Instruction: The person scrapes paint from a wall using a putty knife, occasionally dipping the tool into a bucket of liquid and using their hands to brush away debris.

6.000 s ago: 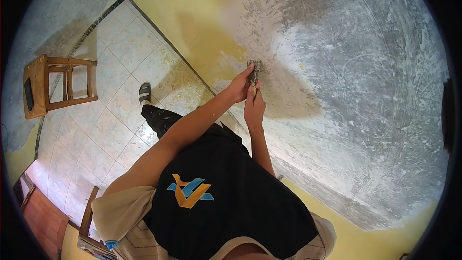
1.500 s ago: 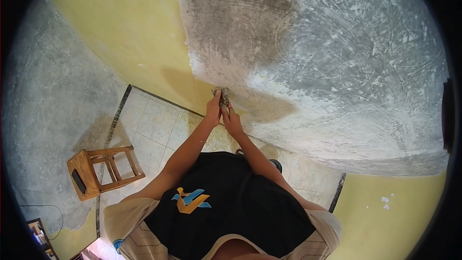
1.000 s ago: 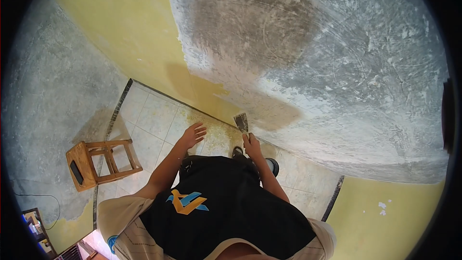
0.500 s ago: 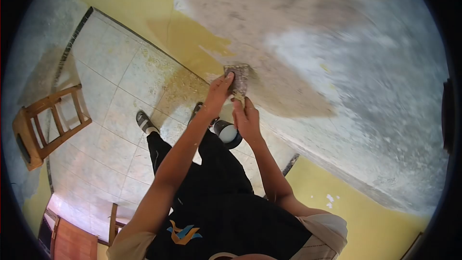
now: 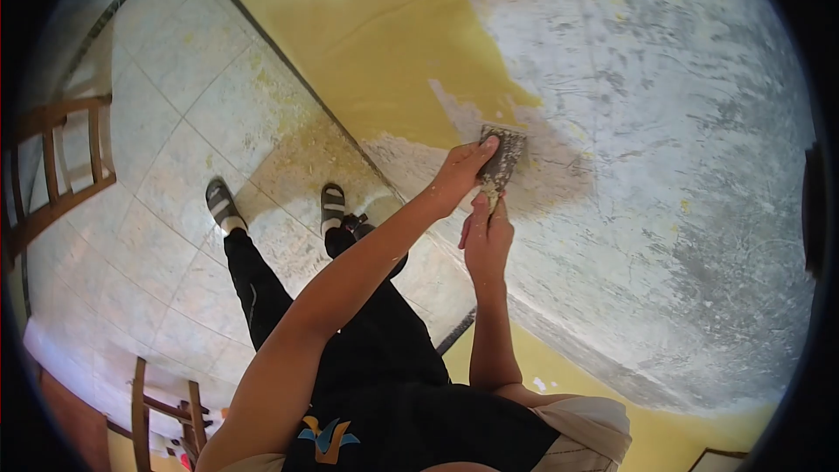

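A putty knife [image 5: 505, 156] with a wide, paint-speckled blade rests against the wall [image 5: 647, 122], at the border between yellow paint and a scraped patch. My left hand [image 5: 466, 171] pinches the blade's left side, the thumb lying on its face. Below it, my right hand [image 5: 489, 232] is wrapped around the handle, which mostly disappears inside the fingers. Yellow paint [image 5: 411, 61] remains left of and above the blade. To the right the surface is grey and whitish, with small yellow flecks. Bits of paint cling to my left forearm.
Paint flakes lie over the tiled floor [image 5: 175, 201] near my sandalled feet. A wooden chair [image 5: 57, 157] is at the left, and more wooden furniture [image 5: 140, 411] at the lower left. A dark object [image 5: 357, 225] beside my leg is mostly hidden.
The view has shifted, with the chair now further left. Both hands and the putty knife appear further right along the wall. The container by my leg is now mostly covered.
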Demonstrator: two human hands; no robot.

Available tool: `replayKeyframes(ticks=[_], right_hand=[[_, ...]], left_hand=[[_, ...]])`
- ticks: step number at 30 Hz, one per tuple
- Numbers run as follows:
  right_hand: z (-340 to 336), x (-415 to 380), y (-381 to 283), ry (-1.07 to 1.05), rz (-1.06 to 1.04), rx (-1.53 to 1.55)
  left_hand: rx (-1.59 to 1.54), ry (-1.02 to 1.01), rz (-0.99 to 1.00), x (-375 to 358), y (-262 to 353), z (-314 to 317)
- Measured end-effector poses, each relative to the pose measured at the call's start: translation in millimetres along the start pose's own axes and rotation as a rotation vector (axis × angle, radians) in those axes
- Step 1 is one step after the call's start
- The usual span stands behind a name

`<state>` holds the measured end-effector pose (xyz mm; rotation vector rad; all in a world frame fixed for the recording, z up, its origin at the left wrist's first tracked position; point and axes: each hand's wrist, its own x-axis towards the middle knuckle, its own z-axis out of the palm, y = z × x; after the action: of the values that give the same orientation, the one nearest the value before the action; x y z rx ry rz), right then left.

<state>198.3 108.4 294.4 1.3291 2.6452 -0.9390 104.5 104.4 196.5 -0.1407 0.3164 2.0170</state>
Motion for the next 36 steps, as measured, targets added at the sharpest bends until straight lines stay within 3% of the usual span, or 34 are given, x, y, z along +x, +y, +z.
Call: replayKeyframes(ticks=[7, 18, 30, 32, 36], right_hand=[[-2.0, 10.2, 12.6, 0.036, -0.105, -0.027], [32.8, -0.6, -11.1, 0.033, -0.035, 0.246], [1.2, 17.7, 9.8, 0.043, -0.025, -0.013], [0.9, 22.0, 14.5, 0.069, -0.152, -0.060], [-1.1, 19.1, 10.7, 0.066, -0.146, -0.073]], left_hand=[[-0.321, 0.047, 0.096, -2.0, -9.1, 20.4], [-0.164, 0.104, 0.017, -11.2, 15.7, 11.5], [-0.369, 0.134, 0.105, -1.1, -7.2, 25.0], [-0.370, 0.132, 0.106, -1.7, -4.3, 27.1], [-0.363, 0.119, 0.074, -2.9, -5.4, 25.8]])
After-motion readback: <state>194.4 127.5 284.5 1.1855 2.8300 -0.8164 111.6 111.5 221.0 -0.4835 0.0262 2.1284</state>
